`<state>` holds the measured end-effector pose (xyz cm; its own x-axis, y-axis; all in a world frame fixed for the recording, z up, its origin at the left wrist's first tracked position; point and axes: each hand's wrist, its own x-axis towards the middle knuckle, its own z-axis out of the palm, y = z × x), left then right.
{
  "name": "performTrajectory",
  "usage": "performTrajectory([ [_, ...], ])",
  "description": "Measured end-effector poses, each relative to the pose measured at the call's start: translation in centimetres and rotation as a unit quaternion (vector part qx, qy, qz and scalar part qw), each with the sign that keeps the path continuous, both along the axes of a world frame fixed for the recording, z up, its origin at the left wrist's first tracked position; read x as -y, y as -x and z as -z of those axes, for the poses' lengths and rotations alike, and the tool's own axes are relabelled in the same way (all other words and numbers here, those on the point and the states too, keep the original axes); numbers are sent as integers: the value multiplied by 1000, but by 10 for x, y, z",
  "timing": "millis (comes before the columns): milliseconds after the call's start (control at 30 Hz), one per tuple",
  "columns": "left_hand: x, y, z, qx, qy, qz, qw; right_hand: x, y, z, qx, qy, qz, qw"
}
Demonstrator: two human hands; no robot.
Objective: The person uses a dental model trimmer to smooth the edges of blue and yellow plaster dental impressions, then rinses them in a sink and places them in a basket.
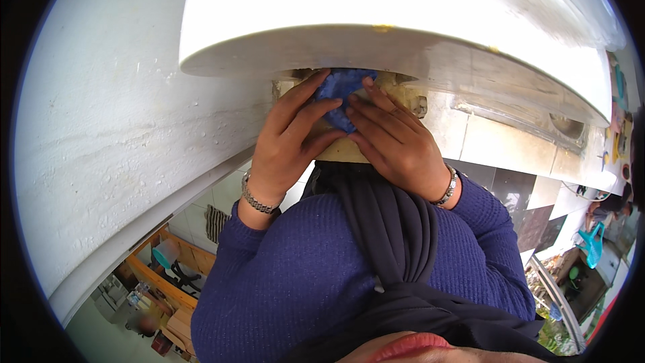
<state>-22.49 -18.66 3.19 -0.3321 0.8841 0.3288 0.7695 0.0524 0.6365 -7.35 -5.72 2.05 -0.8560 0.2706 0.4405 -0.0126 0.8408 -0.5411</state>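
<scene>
A blue crumpled piece of material, cloth or plastic (I cannot tell which), lies under the front edge of a large white curved body at the top. My left hand grips its left side, the fingers bent over it and the thumb low along its near edge. From the other side my right hand presses fingertips onto it, with the thumb close to the left one. Beneath both hands is a pale yellowish ledge. The far part of the blue material is hidden by the white body.
The white curved body overhangs my fingers. A rough white wall rises close on the left. Light tiles run along the right. Farther off are a turquoise plastic item at right and a wooden shelf at lower left.
</scene>
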Motion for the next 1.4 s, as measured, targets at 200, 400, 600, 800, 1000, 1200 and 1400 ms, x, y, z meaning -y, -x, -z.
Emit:
performTrajectory([
  [200, 0, 0, -1, -8, 7, 1, 1000, 0, 1, 2, 0, 4, -1, 1000],
  [400, -1, 1, -1, -15, 16, 2, 1000, -1, 1, 2, 1, 13, -3, 1000],
  [600, -1, 1, -1, -20, 21, 1, 1000, -2, 1, 2, 5, 20, -6, 1000],
  [800, -1, 1, 0, -21, 22, 1, 1000, -2, 2, -3, 13, 48, 0, 999],
  [1000, -1, 1, 1, -19, 25, -2, 1000, -2, 1, -3, 14, 59, 3, 998],
  [1200, 0, 0, 1, -21, 26, -3, 999, -2, 1, -2, 15, 61, 5, 998],
  [1400, 0, 0, 1, -19, 25, -6, 999, -2, 1, -2, 16, 64, 4, 998],
])
